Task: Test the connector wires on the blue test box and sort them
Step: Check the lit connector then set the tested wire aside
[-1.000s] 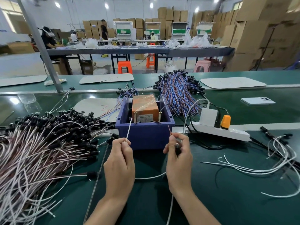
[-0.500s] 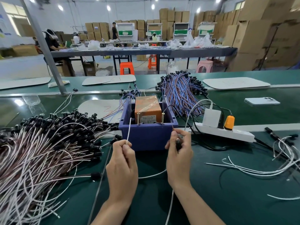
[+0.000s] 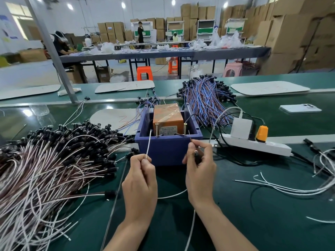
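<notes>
Head view: two bare hands at 6 o'clock on the green bench top; the blue plastic test box sits dead centre.
Left hand: pinches the thin white wire, its tip raised toward the left brass screw post.
Right hand: curled round that wire's black connector end, just below the right brass screw post. I cannot tell whether either end touches.
Progress: early, I judge. The big heap of white-and-brown wires at 9 o'clock looks untested. The loose white wires at 3 o'clock look sorted.
Unclear: the role of the blue-and-red wire bundle at 12 o'clock.
Counts: I count one box, one orange block inside it, two posts and one wire in hand. Heap and bundle are past counting; a handful lie at 3 o'clock.
Extras: one white power strip, one white phone.
</notes>
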